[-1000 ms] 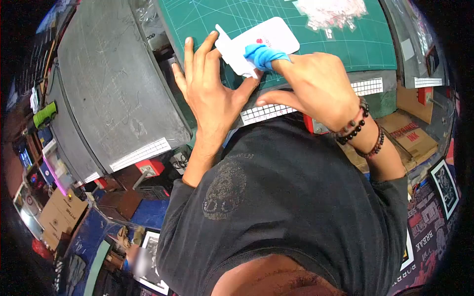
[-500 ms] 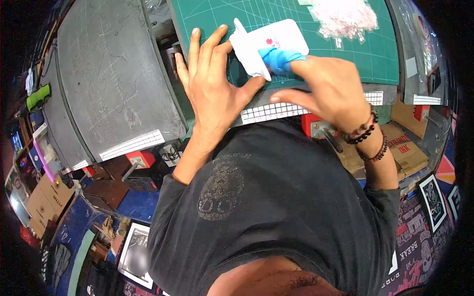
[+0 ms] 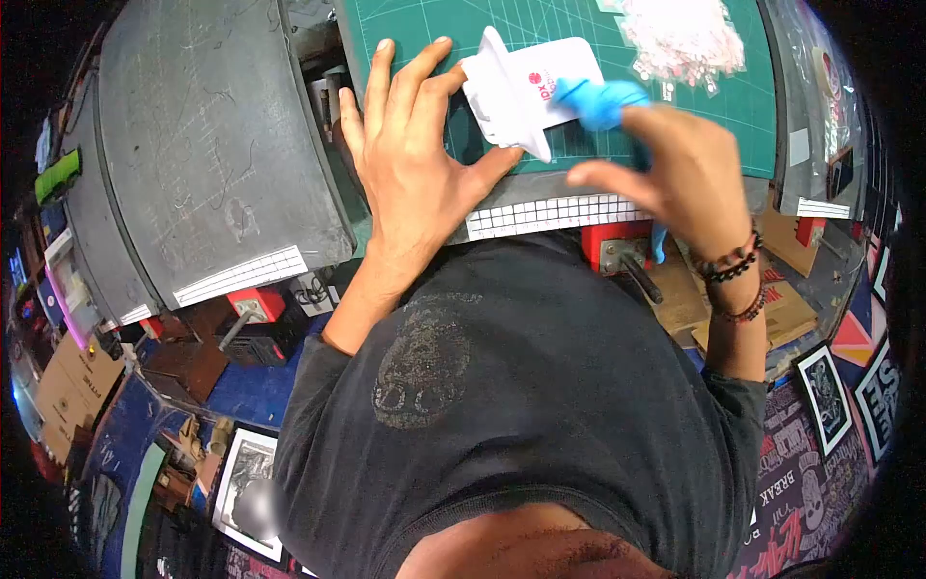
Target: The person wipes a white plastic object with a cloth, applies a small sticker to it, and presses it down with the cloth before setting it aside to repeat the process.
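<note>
At the left end of the white stand, the left hand braces the part: thumb on its near edge, forefinger against its far corner, remaining fingers spread and holding nothing. To the right of the stand, the right hand carries a crumpled blue cloth over its finger ends; blur and folds hide them, so whether they are closed cannot be determined. The cloth overlaps the stand's printed plate in view; contact is unclear. The step in hand appears to be rubbing that plate; a further stroke would call for a firm left hold and even pressure. The stand is on a green cutting mat, smooth and ruled with pale lines. Its material is white sheet, probably plastic: a flat, round-cornered plate with red print, crossed at its left end by a raised panel. Beyond the stand, to the right, lies a loose heap of small clear-and-pink pieces. On the stand's near side, a white gridded strip edges the dark surface. Left of the stand, a grey board has a matt, scratched face.
</note>
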The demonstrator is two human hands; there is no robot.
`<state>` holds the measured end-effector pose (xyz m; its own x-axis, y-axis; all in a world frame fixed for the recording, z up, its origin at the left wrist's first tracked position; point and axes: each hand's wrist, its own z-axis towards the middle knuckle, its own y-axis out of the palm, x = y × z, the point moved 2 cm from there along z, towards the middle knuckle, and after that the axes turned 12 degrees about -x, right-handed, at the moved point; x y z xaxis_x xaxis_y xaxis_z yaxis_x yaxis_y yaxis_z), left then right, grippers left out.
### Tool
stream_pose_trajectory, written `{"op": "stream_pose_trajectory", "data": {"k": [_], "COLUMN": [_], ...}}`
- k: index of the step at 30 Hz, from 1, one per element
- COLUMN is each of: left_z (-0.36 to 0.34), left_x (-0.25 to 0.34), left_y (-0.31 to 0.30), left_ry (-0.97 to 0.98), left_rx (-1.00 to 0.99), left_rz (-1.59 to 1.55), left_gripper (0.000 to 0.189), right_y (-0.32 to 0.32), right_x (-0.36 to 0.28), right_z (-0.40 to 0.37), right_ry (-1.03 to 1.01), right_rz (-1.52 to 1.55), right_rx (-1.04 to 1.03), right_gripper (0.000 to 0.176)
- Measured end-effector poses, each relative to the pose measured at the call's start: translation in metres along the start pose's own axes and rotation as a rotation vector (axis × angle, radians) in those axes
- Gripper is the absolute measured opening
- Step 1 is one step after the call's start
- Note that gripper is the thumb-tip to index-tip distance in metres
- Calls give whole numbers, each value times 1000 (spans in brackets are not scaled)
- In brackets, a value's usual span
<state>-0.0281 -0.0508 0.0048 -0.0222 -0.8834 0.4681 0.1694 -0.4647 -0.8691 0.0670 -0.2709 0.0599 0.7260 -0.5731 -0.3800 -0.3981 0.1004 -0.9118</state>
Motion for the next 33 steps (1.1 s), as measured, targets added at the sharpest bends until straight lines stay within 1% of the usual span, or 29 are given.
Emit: {"op": "stream_pose_trajectory", "data": {"k": [1, 3, 5, 7, 10, 11, 13, 16, 17, 19, 20, 22, 23, 25, 27, 28, 29, 32, 33], "left_z": [-1, -2, -1, -1, -1, -2, -2, -1, -1, -1, -1, -2, -3, -2, -1, -1, -1, -2, -2], "left_x": [0, -1, -1, 0, -1, -1, -1, 0, 1, 2, 2, -1, 0, 2, 1, 2, 2, 0, -1], "left_y": [0, 1, 0, 0, 0, -1, 0, -1, -2, -2, -2, 1, 0, -2, -2, -1, -1, 1, 3], "left_ry": [-1, -2, 11, 6, 10, 4, 8, -1, 4, 0, 7, -31, -36, 4, 5, 6, 13, 14, 4], "left_rx": [10, 6, 1, 15, 0, 0, 16, 22, 23, 7, 9, -6, -7, 28, 33, 33, 36, 17, 23], "left_rz": [-10, -11, -8, -23, -3, -3, -3, -2, -2, 10, 9, -54, -54, 6, 8, 6, 5, 27, -2], "left_gripper": [74, 74, 73, 73, 73, 73, 74, 75, 75, 75, 75, 69, 69, 73, 73, 74, 74, 72, 70], "right_y": [-4, 0, 6, 13, 7, 1, 4, 12, 15, 13, 10, 3, 5, 7, 8, 13, 18, 15, 8], "right_x": [4, 1, -13, -17, -9, -6, 4, -16, -19, -22, -18, -3, 6, 1, -17, -23, -28, -21, -15], "right_z": [1, 2, 4, 3, 1, 2, 4, 4, 4, 6, 5, 2, 2, 1, 1, 3, 3, 3, 2], "right_ry": [65, 45, -40, -64, -21, 38, 41, -25, -33, -44, -39, 6, 43, 12, -22, -22, -90, -53, 0], "right_rz": [13, -5, 30, 62, 23, -5, -36, 3, 27, -1, -4, -41, -28, -24, -17, -6, 42, -19, -48], "right_rx": [13, -31, -68, -46, -24, -36, -20, -26, -75, -80, -74, -24, 48, 53, 10, -77, -15, 6, 19], "right_gripper": [59, 55, 57, 57, 57, 59, 61, 61, 61, 59, 59, 59, 59, 60, 59, 58, 58, 59, 60]}}
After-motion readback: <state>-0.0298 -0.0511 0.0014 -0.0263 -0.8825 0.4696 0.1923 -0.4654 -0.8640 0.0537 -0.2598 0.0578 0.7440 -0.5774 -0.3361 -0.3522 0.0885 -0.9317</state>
